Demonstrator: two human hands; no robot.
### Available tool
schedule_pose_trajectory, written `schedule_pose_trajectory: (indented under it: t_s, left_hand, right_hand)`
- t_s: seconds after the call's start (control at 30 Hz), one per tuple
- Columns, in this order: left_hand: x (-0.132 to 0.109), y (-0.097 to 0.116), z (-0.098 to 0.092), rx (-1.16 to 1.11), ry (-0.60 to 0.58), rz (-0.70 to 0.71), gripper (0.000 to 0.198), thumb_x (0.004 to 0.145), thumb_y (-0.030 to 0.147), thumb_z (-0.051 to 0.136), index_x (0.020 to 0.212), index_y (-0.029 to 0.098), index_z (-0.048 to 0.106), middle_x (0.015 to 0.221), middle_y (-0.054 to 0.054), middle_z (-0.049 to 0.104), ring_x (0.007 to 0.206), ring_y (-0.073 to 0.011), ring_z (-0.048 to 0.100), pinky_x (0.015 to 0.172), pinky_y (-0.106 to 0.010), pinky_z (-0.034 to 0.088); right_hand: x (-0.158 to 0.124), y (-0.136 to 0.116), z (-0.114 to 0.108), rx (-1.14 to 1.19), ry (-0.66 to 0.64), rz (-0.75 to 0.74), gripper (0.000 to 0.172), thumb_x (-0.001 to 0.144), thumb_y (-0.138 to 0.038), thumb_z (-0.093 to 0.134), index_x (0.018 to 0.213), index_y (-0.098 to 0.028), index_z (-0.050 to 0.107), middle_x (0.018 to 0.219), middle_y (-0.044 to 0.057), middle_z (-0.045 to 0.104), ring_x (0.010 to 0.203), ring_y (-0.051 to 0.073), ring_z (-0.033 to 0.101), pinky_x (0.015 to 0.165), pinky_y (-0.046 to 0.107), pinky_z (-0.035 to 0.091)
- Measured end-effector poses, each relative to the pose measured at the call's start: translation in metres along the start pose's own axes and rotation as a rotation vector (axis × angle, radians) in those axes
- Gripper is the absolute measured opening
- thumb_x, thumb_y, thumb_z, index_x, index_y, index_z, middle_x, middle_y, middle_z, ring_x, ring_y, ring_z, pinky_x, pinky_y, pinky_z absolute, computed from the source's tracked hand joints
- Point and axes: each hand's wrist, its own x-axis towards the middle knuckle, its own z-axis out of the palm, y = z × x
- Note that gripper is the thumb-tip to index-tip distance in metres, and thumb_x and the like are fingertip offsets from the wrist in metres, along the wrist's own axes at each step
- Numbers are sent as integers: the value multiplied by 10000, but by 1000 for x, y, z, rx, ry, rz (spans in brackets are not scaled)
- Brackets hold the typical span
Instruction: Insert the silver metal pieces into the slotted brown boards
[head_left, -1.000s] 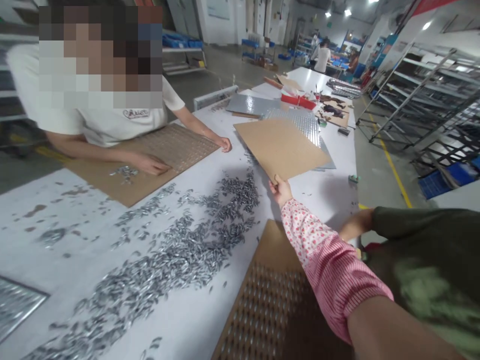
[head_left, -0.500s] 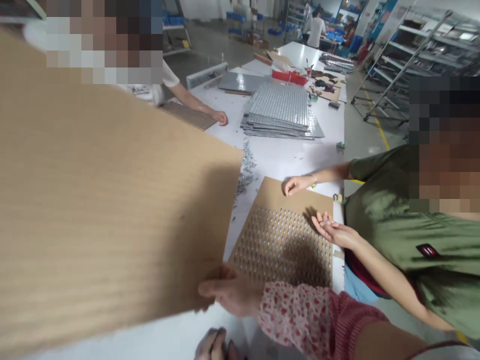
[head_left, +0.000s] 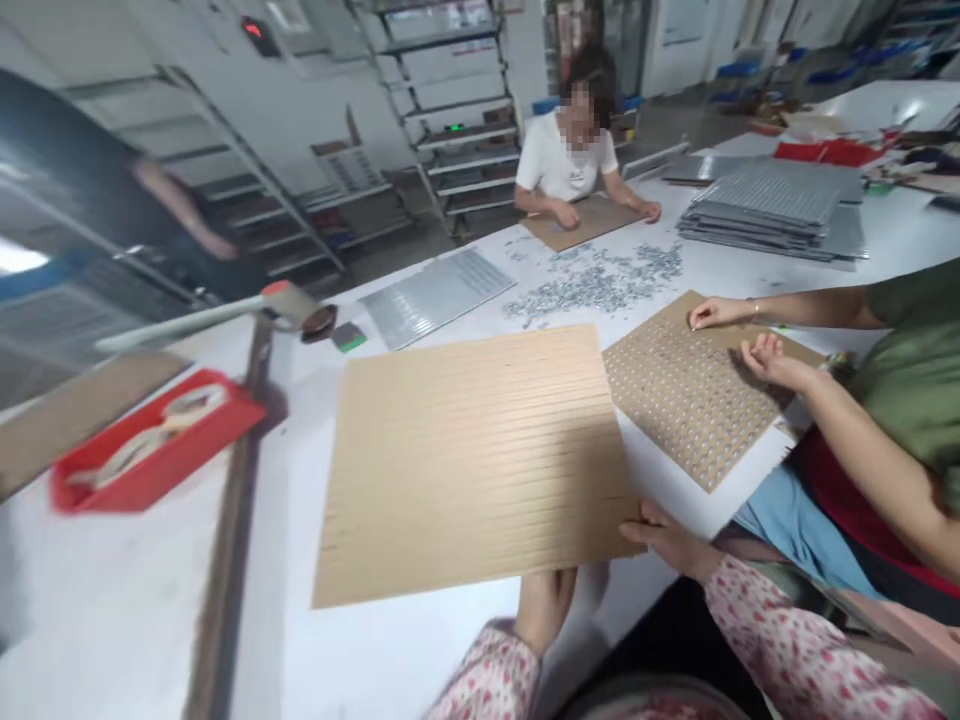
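A plain brown cardboard sheet (head_left: 465, 460) is held tilted above the white table in front of me. My right hand (head_left: 667, 540) pinches its lower right corner, thumb on top and fingers beneath. My left hand (head_left: 546, 605) reaches under the near edge; the sheet hides its fingers, so I cannot see whether they grip it. To the right lies another board (head_left: 675, 400), covered in rows of small shiny pieces. A co-worker in a green shirt has both hands over that board, one (head_left: 724, 312) near its far edge, the other (head_left: 776, 362) palm up.
Loose small silvery pieces (head_left: 600, 280) are scattered beyond the sheet, near a silver ribbed panel (head_left: 439, 295). Silvery panels (head_left: 765, 210) are stacked at far right. A red tray (head_left: 157, 440) and a long dark bar (head_left: 232, 540) are at left. Another person in white works across the table.
My view has swung left and the cardboard sheet appears lower and farther away. My left hand has gone from below the sheet's corner to under its near edge; my right keeps its corner.
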Motion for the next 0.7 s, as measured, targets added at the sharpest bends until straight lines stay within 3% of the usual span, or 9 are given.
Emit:
schedule_pose_trajectory:
  t_s: [0.13,0.23,0.33,0.43,0.5,0.57,0.63,0.7]
  left_hand:
    - [-90,31,-13,-25,-69,100,210,926,164,424,995,206,618,842,-71,689,781,-189,644,711,-332,526]
    - [-121,42,-34,39,-23,111,213,921,158,430,1033,200,606,881,-68,699,797,-176,649,736,-310,519]
    - [-114,33,-60,187,67,12,291,940,242,423,1187,186,567,1171,-134,650,1094,-225,596,920,-377,480]
    - [-88,11,-85,456,86,-165,481,930,399,438,1354,175,476,1448,-172,450,1325,-311,408,1018,-492,396]
    - [-73,-6,-92,615,75,-274,600,909,493,439,1406,156,436,1507,-185,369,1399,-346,286,1081,-553,293]
    - [-65,-22,-91,710,13,-335,669,903,541,410,1429,128,410,1519,-203,341,1413,-353,256,1098,-584,236]
    - [-63,-34,-85,771,-24,-340,681,908,552,379,1438,123,402,1536,-201,307,1418,-348,248,1106,-592,203]
    - [-65,-42,-80,808,-30,-323,687,911,561,359,1444,129,398,1547,-194,286,1421,-341,245,1111,-586,190]
  right_hand:
    - [-40,21,-5,-88,-26,80,411,732,-474,640,1055,-220,653,954,71,709,852,235,661,778,397,543]
    - [-49,28,-8,-163,24,142,430,716,-526,651,1009,-212,628,808,42,673,638,179,614,554,299,487]
    - [-50,33,-16,-306,121,155,461,736,-593,602,985,-206,584,680,1,607,493,141,540,466,261,401]
    - [-52,29,-34,-697,236,57,445,793,-583,523,1038,-214,568,637,9,590,539,192,578,537,317,454]
    - [-54,17,-45,-1043,393,-70,433,824,-542,490,1091,-211,574,768,71,641,718,250,637,678,386,498]
    - [-53,2,-48,-1285,533,-202,432,861,-507,448,1136,-202,581,1001,138,648,948,295,627,822,441,490]
    - [-46,-12,-39,-1387,529,-327,446,898,-488,408,1192,-196,572,1194,162,597,1120,304,562,934,464,455]
    - [-30,-20,-20,-1428,411,-450,478,912,-488,414,1269,-196,538,1350,153,518,1265,295,463,1041,466,389]
